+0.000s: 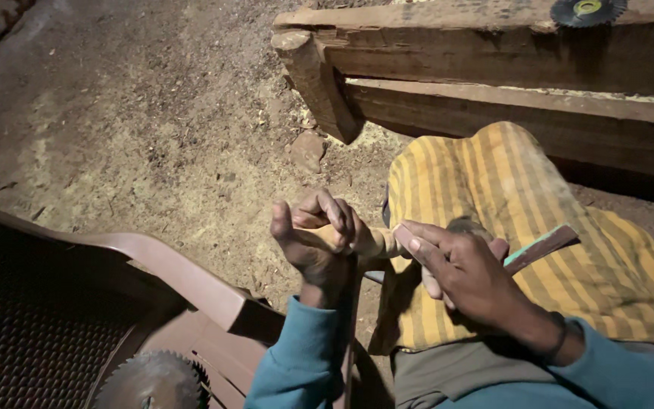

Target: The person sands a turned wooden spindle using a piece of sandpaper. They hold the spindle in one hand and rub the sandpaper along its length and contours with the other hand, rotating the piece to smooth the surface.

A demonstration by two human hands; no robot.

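My left hand is closed around a short round wooden piece, whose pale end sticks out to the right. My right hand grips a folded strip of sandpaper with a green edge. Its thumb and forefinger press the strip's end against the wooden piece. Both hands hover over my knee, which is covered by a yellow striped cloth. Both sleeves are teal.
A brown plastic chair stands at the left with a circular saw blade lying on it. A heavy wooden bench frame runs across the top, with a small blade on it. Sawdust covers the dirt floor.
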